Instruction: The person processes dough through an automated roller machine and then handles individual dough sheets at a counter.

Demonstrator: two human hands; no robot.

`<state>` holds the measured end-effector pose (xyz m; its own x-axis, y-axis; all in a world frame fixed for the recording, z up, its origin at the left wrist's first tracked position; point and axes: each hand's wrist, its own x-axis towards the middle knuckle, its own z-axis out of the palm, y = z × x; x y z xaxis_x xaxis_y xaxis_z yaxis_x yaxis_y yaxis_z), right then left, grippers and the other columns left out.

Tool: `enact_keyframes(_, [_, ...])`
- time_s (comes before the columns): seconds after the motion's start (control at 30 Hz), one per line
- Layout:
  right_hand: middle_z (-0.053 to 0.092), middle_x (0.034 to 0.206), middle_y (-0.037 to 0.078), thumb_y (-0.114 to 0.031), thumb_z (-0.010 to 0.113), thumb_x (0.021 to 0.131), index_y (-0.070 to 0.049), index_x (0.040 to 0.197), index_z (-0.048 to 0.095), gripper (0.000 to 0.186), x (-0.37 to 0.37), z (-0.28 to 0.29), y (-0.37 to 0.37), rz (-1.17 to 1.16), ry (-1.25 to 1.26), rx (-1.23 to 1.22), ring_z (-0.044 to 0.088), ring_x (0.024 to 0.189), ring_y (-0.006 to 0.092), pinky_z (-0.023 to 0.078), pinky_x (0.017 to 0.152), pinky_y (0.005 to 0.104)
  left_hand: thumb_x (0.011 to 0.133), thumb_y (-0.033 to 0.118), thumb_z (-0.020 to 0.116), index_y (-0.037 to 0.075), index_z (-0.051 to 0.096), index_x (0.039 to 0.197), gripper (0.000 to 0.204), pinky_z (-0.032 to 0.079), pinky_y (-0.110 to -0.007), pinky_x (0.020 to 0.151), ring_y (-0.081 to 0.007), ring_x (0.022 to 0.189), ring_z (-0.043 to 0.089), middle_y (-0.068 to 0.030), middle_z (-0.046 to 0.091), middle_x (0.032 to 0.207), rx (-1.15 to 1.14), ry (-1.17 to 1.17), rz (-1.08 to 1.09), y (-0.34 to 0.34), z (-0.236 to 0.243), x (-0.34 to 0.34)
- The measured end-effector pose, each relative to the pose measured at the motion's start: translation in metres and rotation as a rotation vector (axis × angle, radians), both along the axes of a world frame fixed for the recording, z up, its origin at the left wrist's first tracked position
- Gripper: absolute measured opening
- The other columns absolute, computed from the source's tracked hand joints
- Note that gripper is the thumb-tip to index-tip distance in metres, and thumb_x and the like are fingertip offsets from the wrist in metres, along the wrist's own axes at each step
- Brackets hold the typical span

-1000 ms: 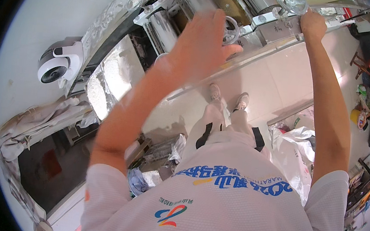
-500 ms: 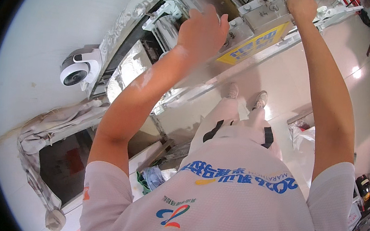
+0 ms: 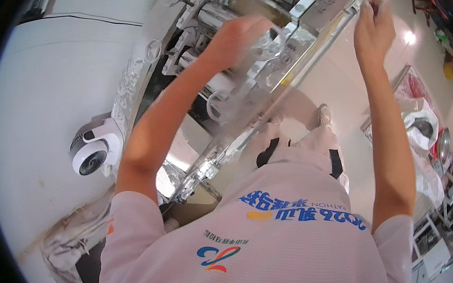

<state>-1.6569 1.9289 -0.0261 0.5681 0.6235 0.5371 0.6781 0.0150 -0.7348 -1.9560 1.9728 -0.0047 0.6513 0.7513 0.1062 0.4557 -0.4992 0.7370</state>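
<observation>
My left hand [image 3: 235, 41] is over a metal machine with shiny rollers [image 3: 215, 16], beside a clear-looking round handwheel [image 3: 280, 43]. It is smeared by motion, so I cannot make out its fingers or whether it touches the wheel. Another round handwheel [image 3: 209, 106] sits nearer me on the same machine. My right hand [image 3: 374, 36] is raised beyond the machine's right edge, over the floor. Its fingers are curled in, and what they hold, if anything, is too small to name.
A white fan [image 3: 96, 148] stands against the wall at left. The machine's long metal edge [image 3: 298, 75] runs diagonally beside my legs. White bags [image 3: 420, 124], a metal bowl [image 3: 444, 143] and a rack [image 3: 429, 243] stand on the right.
My right hand has come away from the machine's far edge and now hangs in the air with curled fingers. My left hand has shifted over the rollers. The view has turned.
</observation>
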Motion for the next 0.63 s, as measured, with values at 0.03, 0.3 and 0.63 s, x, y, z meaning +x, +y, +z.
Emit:
enact_keyframes(0.03, [0.072,0.090,0.016,-0.027,0.055,0.101,0.003,0.109,0.068,0.034,-0.023,0.015,-0.030,0.073,0.145,-0.132,0.070,0.084,0.0270,0.054,0.082,0.0393,0.109,0.033,0.055,0.000,0.063,0.110,0.034,0.049,-0.034,0.075,-0.0194,0.075,0.055,-0.0099,0.062,0.083,0.042,-0.068,-0.004,-0.007,-0.001,0.002])
enact_keyframes(0.3, [0.065,0.082,0.004,-0.026,0.056,0.109,0.002,0.115,0.064,0.030,-0.148,0.038,-0.087,0.324,0.725,-0.354,0.059,0.073,0.0106,0.050,0.070,0.0275,0.109,0.033,0.052,-0.001,0.063,0.108,0.036,0.049,-0.038,0.070,-0.0224,0.069,0.058,-0.0141,0.062,0.077,-0.279,-0.095,0.262,-0.019,-0.005,0.009])
enact_keyframes(0.63, [0.066,0.087,0.006,-0.019,0.064,0.105,-0.002,0.135,0.059,0.035,-0.175,0.039,-0.081,0.271,0.971,-0.386,0.057,0.071,0.0089,0.051,0.070,0.0265,0.111,0.030,0.053,0.004,0.065,0.106,0.029,0.046,-0.030,0.069,-0.0113,0.073,0.052,-0.0012,0.061,0.082,-0.284,-0.141,-0.178,0.019,-0.011,-0.002])
